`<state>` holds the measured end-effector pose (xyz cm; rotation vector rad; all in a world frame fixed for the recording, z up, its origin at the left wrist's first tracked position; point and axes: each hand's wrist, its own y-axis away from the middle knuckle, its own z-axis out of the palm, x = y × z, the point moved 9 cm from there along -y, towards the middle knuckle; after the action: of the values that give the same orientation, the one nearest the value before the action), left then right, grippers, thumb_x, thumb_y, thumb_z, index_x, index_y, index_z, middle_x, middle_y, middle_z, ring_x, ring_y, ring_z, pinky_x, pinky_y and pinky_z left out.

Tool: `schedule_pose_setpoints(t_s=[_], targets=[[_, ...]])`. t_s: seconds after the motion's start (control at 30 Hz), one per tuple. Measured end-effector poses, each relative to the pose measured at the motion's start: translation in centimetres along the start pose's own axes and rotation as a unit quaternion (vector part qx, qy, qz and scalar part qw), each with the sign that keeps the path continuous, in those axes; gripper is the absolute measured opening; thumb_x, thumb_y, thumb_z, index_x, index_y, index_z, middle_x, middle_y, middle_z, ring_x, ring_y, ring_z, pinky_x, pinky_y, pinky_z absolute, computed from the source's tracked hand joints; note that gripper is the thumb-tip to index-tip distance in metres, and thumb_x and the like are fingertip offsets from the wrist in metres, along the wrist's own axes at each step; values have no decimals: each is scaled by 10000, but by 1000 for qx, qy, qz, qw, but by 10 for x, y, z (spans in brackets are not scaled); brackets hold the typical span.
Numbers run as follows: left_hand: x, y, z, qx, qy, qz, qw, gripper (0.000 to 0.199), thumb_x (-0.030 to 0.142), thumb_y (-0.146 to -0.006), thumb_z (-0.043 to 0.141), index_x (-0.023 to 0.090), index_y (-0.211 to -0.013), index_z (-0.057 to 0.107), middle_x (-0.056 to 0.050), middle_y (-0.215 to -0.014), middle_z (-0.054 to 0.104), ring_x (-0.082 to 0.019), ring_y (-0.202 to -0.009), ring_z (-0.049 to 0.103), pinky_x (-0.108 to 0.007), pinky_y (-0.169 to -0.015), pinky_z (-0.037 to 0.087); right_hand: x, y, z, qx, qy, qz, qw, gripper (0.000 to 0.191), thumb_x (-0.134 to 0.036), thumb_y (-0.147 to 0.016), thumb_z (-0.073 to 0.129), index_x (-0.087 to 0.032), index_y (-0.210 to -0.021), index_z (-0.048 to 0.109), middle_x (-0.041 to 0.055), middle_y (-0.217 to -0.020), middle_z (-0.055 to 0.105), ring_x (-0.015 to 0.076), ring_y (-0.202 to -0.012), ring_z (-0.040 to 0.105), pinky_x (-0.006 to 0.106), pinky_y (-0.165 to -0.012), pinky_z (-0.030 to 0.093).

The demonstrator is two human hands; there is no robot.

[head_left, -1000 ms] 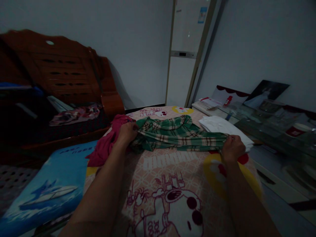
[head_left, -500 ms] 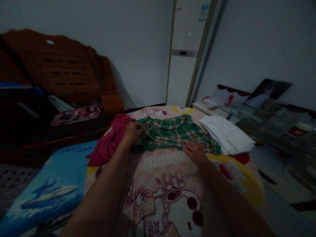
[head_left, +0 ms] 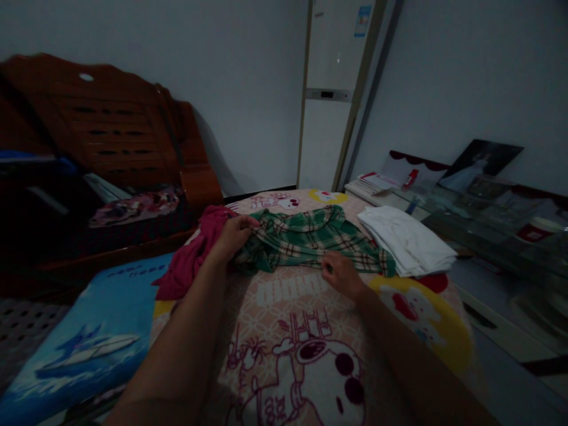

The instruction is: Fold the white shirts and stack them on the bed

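A green plaid shirt (head_left: 306, 234) lies across the patterned cloth (head_left: 288, 319), its fabric gathered in long folds. At its left end my left hand (head_left: 237, 234) pinches the edge of the fabric between thumb and fingers. My right hand (head_left: 341, 273) is curled closed at the shirt's near edge, with some of the fabric in its fingers. A magenta garment (head_left: 190, 260) lies crumpled to the left, partly behind my left forearm. Just right of the shirt sits a folded white cloth (head_left: 406, 239).
A wooden bench (head_left: 119, 130) with fabric on its seat stands at the left, near a blue printed board or cover (head_left: 102, 331). On the right a glass-topped cabinet (head_left: 479, 219) bears a paper cup (head_left: 539, 231) and a photo (head_left: 483, 163). A tall white air conditioner (head_left: 326, 136) stands behind.
My right hand has closed its fingers at the shirt's near edge and shifted slightly left. My left hand keeps its pinch and has moved a little left. The view has shifted slightly.
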<state>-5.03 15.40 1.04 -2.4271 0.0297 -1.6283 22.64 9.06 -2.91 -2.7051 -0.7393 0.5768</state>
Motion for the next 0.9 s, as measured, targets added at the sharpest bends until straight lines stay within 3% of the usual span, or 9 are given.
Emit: schedule_pose_setpoints(t_s=[0.1, 0.2, 0.3, 0.37, 0.4, 0.53, 0.67, 0.77, 0.9], targets=[[12, 8, 5, -65, 55, -6, 996, 253, 273, -619, 619, 150, -838, 649, 1, -694, 632, -115, -563, 550, -192, -498, 416, 13, 7, -14, -58, -178, 54, 981, 97, -120, -673, 526, -173, -643, 601, 0, -651, 595, 134, -619, 533, 233, -581, 393], [26, 26, 22, -218, 61, -29, 974, 288, 373, -634, 686, 162, -829, 674, -24, -692, 654, -137, -569, 576, -219, -511, 442, 14, 23, -17, -192, -315, 85, 926, 92, -201, -664, 569, -164, -646, 651, -35, -559, 583, 101, -519, 500, 194, -493, 349], [38, 51, 35, -352, 33, -36, 935, 337, 432, -590, 742, 168, -800, 724, -79, -747, 702, -190, -651, 631, -268, -587, 494, 3, 48, -11, -347, -374, 114, 852, 148, -280, -674, 629, -152, -698, 698, -19, -550, 621, 105, -484, 533, 188, -466, 376], [46, 59, 34, -380, 43, -25, 924, 365, 453, -560, 753, 170, -790, 747, -104, -764, 718, -224, -683, 650, -297, -614, 510, -2, 58, -5, -401, -389, 138, 818, 196, -329, -697, 642, -149, -730, 710, -2, -563, 647, 114, -454, 549, 196, -438, 390], [49, 61, 32, -376, 57, -17, 925, 375, 464, -552, 751, 170, -784, 752, -110, -752, 719, -233, -675, 651, -309, -612, 513, -3, 58, -2, -398, -392, 145, 816, 209, -345, -711, 639, -150, -733, 709, 0, -564, 649, 113, -436, 543, 198, -425, 389], [47, 60, 22, -352, 75, -14, 933, 360, 489, -549, 736, 170, -715, 739, -114, -655, 695, -214, -563, 617, -309, -528, 487, 10, 38, 0, -275, -347, 147, 884, 169, -313, -744, 619, -165, -700, 688, -28, -526, 598, 100, -423, 498, 196, -424, 360], [39, 60, 20, -331, 50, -40, 942, 329, 494, -571, 728, 176, -643, 683, -108, -603, 666, -167, -449, 548, -276, -426, 408, 16, 24, -1, -193, -157, 85, 965, 15, -175, -675, 672, -180, -687, 681, -16, -606, 628, 120, -567, 542, 212, -528, 344], [40, 56, 23, -314, 61, -32, 947, 364, 510, -611, 713, 161, -707, 683, -111, -656, 679, -154, -451, 552, -280, -441, 428, 13, 21, 4, -185, -60, 61, 979, 53, -147, -688, 669, -183, -726, 675, 2, -681, 659, 135, -636, 557, 232, -589, 342], [29, 36, 31, -280, 36, -19, 959, 377, 501, -682, 678, 145, -805, 679, -91, -757, 707, -152, -555, 614, -275, -544, 507, 10, 20, 8, -178, -39, 77, 980, 69, -144, -740, 595, -180, -719, 649, 11, -684, 646, 134, -633, 547, 233, -587, 336]])
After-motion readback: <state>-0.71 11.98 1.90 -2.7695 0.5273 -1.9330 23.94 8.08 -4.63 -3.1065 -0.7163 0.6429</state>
